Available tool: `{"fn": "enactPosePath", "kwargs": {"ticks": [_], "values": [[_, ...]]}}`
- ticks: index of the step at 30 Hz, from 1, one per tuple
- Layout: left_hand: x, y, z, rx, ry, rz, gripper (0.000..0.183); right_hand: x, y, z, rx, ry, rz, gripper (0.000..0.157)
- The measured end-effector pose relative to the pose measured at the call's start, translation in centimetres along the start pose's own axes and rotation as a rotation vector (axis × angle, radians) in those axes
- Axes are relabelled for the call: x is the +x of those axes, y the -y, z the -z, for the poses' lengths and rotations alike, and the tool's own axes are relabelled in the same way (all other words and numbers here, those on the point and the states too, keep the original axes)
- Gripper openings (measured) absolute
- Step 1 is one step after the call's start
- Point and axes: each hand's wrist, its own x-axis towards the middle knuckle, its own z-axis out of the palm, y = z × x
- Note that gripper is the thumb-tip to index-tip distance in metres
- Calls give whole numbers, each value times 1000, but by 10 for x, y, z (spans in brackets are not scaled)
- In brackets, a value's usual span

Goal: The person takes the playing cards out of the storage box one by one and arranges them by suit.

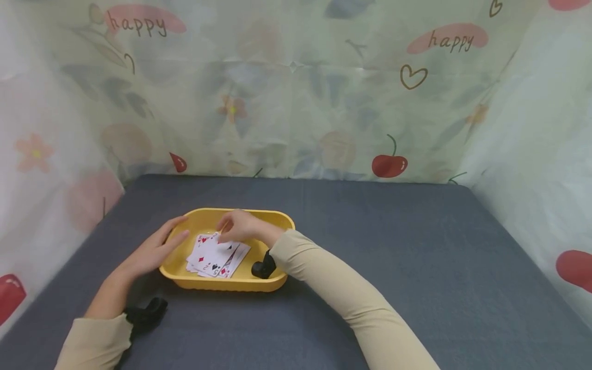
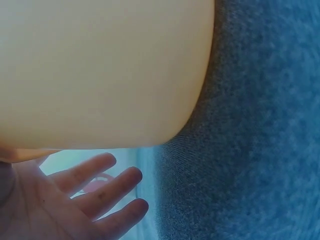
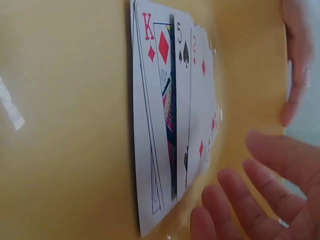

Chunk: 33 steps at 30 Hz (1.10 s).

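A yellow tray (image 1: 228, 285) stands on the left part of the table with a loose, overlapping pile of playing cards (image 1: 213, 254) inside. My left hand (image 1: 154, 249) is at the tray's left end, thumb over the rim; in the left wrist view its fingers (image 2: 107, 197) are spread and straight beside the outer wall. Over the far side of the cards hovers my right hand (image 1: 245, 226), fingers loosely bent. The right wrist view shows nothing between its thumb and fingers (image 3: 235, 190). A king of diamonds (image 3: 152, 125), a five of spades (image 3: 183, 100) and a two of diamonds (image 3: 201, 100) lie face up there.
Dark grey cloth (image 1: 393, 267) covers the table, stretching away to the right of the tray. Patterned curtains (image 1: 296, 118) hang behind it and along both sides. Black wrist cameras (image 1: 147, 313) are strapped to both wrists; the right one overlaps the tray's inside.
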Motion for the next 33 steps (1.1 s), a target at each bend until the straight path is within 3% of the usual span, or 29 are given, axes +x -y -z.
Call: {"fn": "enactPosePath", "kwargs": {"ticks": [12,22,33], "values": [[-1,-2,0,1,5,26,66,0,6,-13,-201,-37,-69,37],[-1,-3,-2,7,-4,22,65,-1,6,-16,-378,-50,-51,40],[0,0,-2,10,-2,16,67,2,4,-17,-313,-57,-36,37]]}}
